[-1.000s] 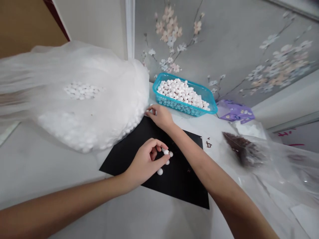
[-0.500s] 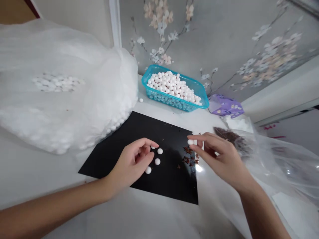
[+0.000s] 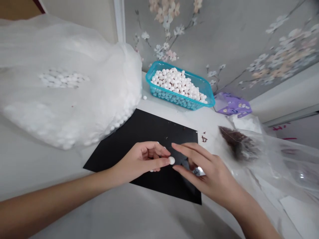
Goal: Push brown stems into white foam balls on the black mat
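Note:
My left hand [image 3: 143,160] pinches a small white ball [image 3: 171,160] between thumb and index finger, above a black sheet [image 3: 149,127]. Just to the right, my right hand [image 3: 201,166] has its thumb and fingers apart around the ball's free side, with a gap and nothing in its grasp. Other white balls on the sheet lie mostly hidden behind my left hand, only slivers showing. The reddish-brown bits on the sheet's right part are covered by my right hand.
A teal plastic basket [image 3: 183,103] of white balls stands at the back. A big translucent bag [image 3: 99,99] of balls fills the left. On the right are a purple packet [image 3: 233,104] and a clear bag [image 3: 239,142] with brown pieces. One loose ball [image 3: 145,97] lies near the basket.
My right hand has moved left toward my left hand and no longer holds a ball. My left hand has shifted right and now pinches a white ball. The view has tilted slightly.

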A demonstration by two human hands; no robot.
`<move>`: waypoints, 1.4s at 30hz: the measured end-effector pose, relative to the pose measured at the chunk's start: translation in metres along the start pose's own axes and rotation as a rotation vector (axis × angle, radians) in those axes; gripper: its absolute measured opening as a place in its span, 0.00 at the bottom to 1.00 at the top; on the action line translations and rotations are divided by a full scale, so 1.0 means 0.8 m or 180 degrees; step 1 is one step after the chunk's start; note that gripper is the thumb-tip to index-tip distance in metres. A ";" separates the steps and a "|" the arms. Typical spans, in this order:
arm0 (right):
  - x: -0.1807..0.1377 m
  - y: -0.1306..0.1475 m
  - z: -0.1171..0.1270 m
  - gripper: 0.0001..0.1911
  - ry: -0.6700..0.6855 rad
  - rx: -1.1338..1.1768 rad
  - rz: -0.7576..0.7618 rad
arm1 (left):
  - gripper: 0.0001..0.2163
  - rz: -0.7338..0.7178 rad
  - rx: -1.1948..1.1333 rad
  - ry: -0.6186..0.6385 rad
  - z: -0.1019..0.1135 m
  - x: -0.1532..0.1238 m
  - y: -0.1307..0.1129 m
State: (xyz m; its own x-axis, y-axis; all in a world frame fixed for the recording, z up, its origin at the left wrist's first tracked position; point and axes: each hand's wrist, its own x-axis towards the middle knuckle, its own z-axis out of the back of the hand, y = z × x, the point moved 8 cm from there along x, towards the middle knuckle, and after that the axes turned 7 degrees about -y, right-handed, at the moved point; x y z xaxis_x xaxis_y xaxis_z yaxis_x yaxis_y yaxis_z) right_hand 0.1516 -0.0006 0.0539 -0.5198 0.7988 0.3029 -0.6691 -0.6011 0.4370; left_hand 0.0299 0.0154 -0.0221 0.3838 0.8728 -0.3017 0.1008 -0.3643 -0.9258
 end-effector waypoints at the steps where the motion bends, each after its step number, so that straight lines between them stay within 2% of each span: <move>1: 0.000 -0.003 0.002 0.18 0.0091 -0.0056 -0.0084 | 0.10 0.0020 -0.0042 -0.0023 0.001 0.001 0.001; 6: -0.015 -0.030 -0.021 0.08 0.1131 -0.0447 -0.0510 | 0.11 -0.0061 0.0027 -0.0078 0.003 0.003 -0.003; 9: -0.020 -0.041 -0.034 0.09 0.1334 -0.0392 -0.0706 | 0.10 -0.0129 0.0082 -0.0128 0.004 0.002 -0.005; 11: -0.016 -0.041 -0.037 0.11 0.1242 -0.0176 -0.0760 | 0.11 -0.0122 0.0080 -0.0136 0.004 0.001 -0.005; 13: -0.010 -0.033 -0.032 0.10 0.0948 0.0201 -0.0748 | 0.12 -0.0101 0.0050 -0.0106 0.003 0.001 -0.003; 16: -0.002 -0.026 -0.011 0.05 0.0041 0.0850 -0.0912 | 0.11 -0.0044 -0.0055 -0.0037 0.000 0.002 0.000; 18: -0.005 -0.028 -0.002 0.08 -0.0524 0.1308 -0.1222 | 0.10 -0.0032 -0.0118 -0.0012 -0.001 0.002 0.001; 20: -0.009 -0.032 -0.006 0.10 -0.0756 0.1751 -0.1542 | 0.09 -0.0060 -0.0141 -0.0009 -0.001 0.002 0.001; 23: -0.012 -0.034 -0.018 0.09 -0.0761 0.2147 -0.1823 | 0.08 -0.0115 -0.0094 -0.0008 -0.001 0.001 -0.001; 29: -0.013 -0.040 -0.033 0.11 -0.0696 0.2681 -0.2086 | 0.08 -0.0069 -0.0025 -0.0011 0.002 0.002 0.001; 42: -0.018 -0.049 -0.057 0.11 -0.0568 0.3349 -0.2023 | 0.07 0.0032 0.0015 0.0073 0.004 0.003 0.004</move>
State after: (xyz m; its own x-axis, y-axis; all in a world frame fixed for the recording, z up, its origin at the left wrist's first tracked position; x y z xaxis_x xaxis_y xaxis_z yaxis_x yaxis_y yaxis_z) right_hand 0.1611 0.0103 -0.0066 -0.1247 0.9828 -0.1361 0.0181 0.1394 0.9901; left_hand 0.0285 0.0173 -0.0264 0.4057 0.8614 -0.3057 0.0926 -0.3715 -0.9238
